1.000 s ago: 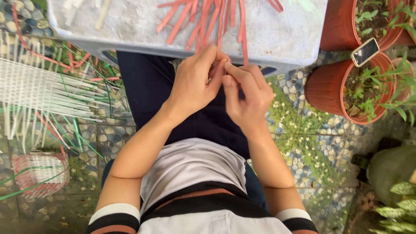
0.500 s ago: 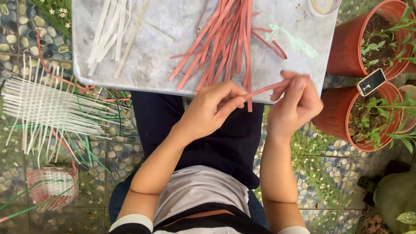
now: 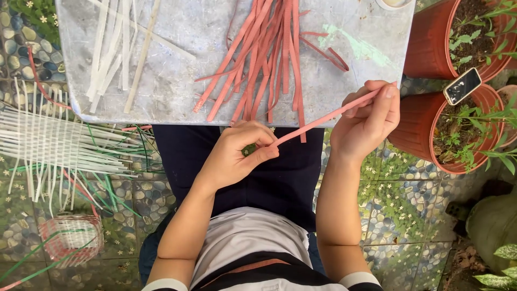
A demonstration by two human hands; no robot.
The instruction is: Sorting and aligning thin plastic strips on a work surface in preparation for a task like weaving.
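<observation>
Nearest the wearer, over the dark-trousered lap, the left hand is pinching one end of a long, flat, salmon-pink strip of pliable weaving material between thumb and forefinger. The right hand is gripping the other end, higher and farther out, with its fingers curled round the strip. The two hands are standing apart, each closed on the same strip, which is stretching taut between them. Its long axis is running on a diagonal, rising from the left hand, close to the body, up to the right hand near the desk edge. The strip's midspan is lying between the hands, about equally near to each.

Just beyond the hands, the pale grey, scuffed desk is carrying a loose bundle of similar salmon-pink strips, fanned lengthwise away from the wearer, directly ahead of the left hand. Farther to the left of both hands, a smaller sheaf of flat white strips is lying on the same surface.

Outward of the right hand, a terracotta-coloured plastic plant pot is standing on the pebble-patterned floor. Outward of the left hand, a partly woven white mat is lying on that floor.
</observation>
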